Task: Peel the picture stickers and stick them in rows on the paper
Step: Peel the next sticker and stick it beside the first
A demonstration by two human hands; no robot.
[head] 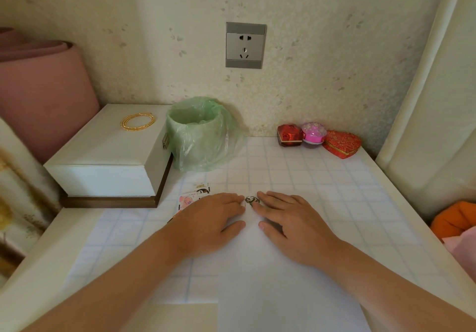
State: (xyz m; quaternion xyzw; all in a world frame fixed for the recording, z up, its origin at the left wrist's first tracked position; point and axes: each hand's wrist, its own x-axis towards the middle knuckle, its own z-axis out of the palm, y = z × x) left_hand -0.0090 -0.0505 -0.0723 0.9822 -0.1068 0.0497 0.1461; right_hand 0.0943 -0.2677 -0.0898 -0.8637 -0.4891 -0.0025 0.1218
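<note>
Just in front of the white box (108, 156), the sticker sheet (193, 195) lies on the tabletop (334, 190), its near part hidden under the left hand (213, 218). That hand lies flat, fingers straight and together, gripping nothing, its fingertips reaching the left edge of a small dark-patterned sticker (250, 199). The sticker sits between the two hands, at what looks like the far edge of the white paper (270, 293). The right hand (291, 223) is also flat and relaxed, holding nothing, with one fingertip resting on the sticker's right side. The step in hand appears to be pressing this sticker down. To do it well, rub from the middle outward with one fingertip so no bubble or lifted corner is left, while the other hand steadies the paper against sliding. Whether the sticker lies wholly on the paper cannot be told; check that first, since the rest of the row should line up with it
</note>
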